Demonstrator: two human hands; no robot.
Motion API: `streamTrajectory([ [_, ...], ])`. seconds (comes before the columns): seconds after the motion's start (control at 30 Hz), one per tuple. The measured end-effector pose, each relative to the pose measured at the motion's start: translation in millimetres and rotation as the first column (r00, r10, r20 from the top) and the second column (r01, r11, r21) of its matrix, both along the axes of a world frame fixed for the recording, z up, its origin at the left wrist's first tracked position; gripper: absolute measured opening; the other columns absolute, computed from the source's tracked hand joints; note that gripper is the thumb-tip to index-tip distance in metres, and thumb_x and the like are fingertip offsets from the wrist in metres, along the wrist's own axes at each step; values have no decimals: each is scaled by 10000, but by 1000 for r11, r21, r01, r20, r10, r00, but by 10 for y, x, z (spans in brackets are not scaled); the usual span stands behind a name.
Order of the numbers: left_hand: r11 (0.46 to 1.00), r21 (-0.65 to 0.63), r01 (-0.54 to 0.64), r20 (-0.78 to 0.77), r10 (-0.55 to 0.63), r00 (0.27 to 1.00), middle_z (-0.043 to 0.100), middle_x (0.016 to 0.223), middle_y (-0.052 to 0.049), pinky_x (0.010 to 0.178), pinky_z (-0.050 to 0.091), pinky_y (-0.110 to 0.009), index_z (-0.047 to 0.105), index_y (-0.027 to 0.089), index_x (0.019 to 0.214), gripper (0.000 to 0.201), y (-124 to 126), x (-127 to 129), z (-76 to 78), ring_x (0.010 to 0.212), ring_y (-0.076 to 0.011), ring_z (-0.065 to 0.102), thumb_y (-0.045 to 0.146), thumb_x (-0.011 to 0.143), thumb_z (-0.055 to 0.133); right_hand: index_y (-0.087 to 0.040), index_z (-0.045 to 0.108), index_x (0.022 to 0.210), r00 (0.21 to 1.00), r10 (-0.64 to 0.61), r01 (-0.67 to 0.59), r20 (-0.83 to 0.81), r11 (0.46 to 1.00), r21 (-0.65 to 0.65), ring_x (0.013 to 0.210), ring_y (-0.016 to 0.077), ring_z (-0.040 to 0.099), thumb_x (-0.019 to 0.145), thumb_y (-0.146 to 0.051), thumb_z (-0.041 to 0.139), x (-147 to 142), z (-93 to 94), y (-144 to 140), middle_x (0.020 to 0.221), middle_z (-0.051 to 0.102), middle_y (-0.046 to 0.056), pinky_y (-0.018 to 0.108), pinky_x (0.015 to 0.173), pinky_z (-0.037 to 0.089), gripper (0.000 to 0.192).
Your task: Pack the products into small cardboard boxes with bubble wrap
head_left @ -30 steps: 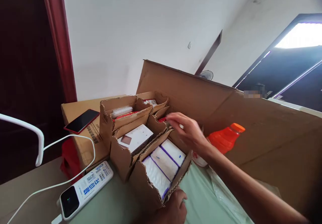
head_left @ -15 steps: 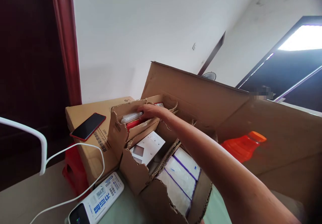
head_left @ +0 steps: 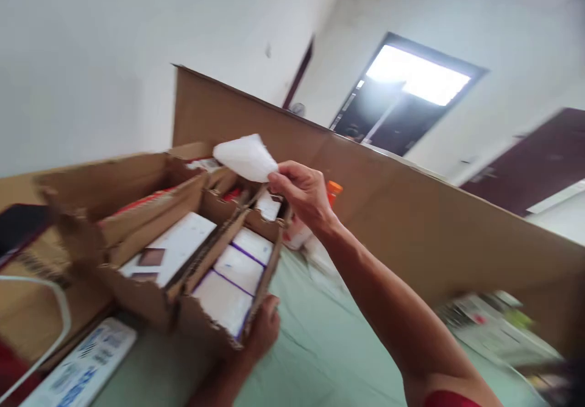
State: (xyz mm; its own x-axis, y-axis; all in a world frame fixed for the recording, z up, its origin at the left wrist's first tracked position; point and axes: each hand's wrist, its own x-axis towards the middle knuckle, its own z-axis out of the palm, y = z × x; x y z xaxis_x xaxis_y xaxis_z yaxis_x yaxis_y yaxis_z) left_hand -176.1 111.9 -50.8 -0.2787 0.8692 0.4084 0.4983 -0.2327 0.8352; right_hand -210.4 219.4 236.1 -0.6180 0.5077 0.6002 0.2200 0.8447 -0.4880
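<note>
Lower centre of frame: left hand (head_left: 264, 334) gripped the near corner of the torn cardboard box (head_left: 150, 297), fingers wrapped on its ragged edge. Inside that box, white packs with purple edging (head_left: 233, 270) lay side by side in the nearest row; a white carton with a brown square print (head_left: 171, 250) lay in the next row, left of centre. A power bank (head_left: 80, 370) sat blurred at lower left, just beside the box.

Centre frame: right hand (head_left: 304, 194) was raised above the box, thumb and fingers pinched on a white packet (head_left: 245, 157). Packet looked soft, pale, roughly wedge-shaped, motion-blurred; no print could be made out.

Behind the hand: orange bottle cap (head_left: 335, 186), then a tall cardboard sheet (head_left: 411, 212).
</note>
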Motion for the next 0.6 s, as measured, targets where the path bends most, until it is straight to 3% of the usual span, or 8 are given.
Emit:
streamTrajectory([
  [0.07, 998, -3, 60, -9, -60, 998, 717, 893, -103, 845, 548, -448, 710, 202, 889, 308, 20, -5, -79, 906, -285, 663, 72, 758, 463, -168, 688, 845, 963, -256, 257, -86, 966, -1, 630, 129, 567, 863, -472, 576, 870, -114, 83, 690, 634, -2, 241, 624, 446, 325],
  [0.17, 995, -5, 95, -43, -95, 995, 730, 930, -102, 860, 541, -433, 712, 192, 924, 307, 27, -14, -169, 931, -271, 661, 110, 774, 457, -177, 679, 881, 765, -634, 642, -115, 765, 51, 670, 157, 587, 876, -514, 528, 2097, -375, 246, 752, 665, 28, 270, 650, 454, 369],
  [0.27, 996, 4, 93, -91, -92, 992, 747, 945, -97, 855, 552, -404, 725, 200, 931, 296, -1, -21, -202, 933, -258, 675, 155, 796, 465, -190, 667, 852, 572, -818, 820, -68, 567, 82, 695, 192, 577, 895, -479, 506, 2988, -733, 500, 773, 678, 73, 316, 680, 435, 334],
  [0.33, 996, 12, 87, -122, -85, 989, 757, 942, -96, 848, 564, -404, 734, 205, 923, 282, -22, -35, -225, 924, -261, 686, 197, 809, 476, -189, 668, 789, 497, -868, 861, 22, 496, 116, 783, 227, 595, 890, -412, 552, 3301, -1027, 677, 854, 701, 127, 353, 737, 425, 271],
  [0.4, 997, 19, 77, -148, -74, 986, 766, 954, -85, 856, 573, -399, 743, 216, 931, 273, -42, -68, -267, 925, -257, 698, 236, 821, 494, -179, 671, 740, 468, -870, 857, 153, 489, 160, 908, 257, 612, 854, -342, 649, 3388, -1352, 820, 1004, 710, 163, 372, 803, 419, 200],
  [0.5, 998, 23, 58, -169, -54, 984, 771, 975, -63, 851, 584, -368, 751, 236, 942, 255, -73, -153, -328, 937, -246, 709, 277, 833, 523, -170, 685, 764, 487, -793, 796, 366, 576, 189, 954, 239, 632, 802, -311, 764, 3253, -1801, 944, 1050, 714, 117, 367, 862, 444, 165],
  [0.6, 998, -1, 69, -151, -68, 986, 766, 969, -78, 843, 579, -386, 749, 222, 930, 253, -97, -204, -293, 931, -262, 704, 296, 839, 526, -168, 688, 940, 498, -701, 732, 511, 655, 186, 947, 196, 648, 913, -399, 675, 3119, -2022, 937, 1020, 705, 57, 393, 910, 489, 233],
])
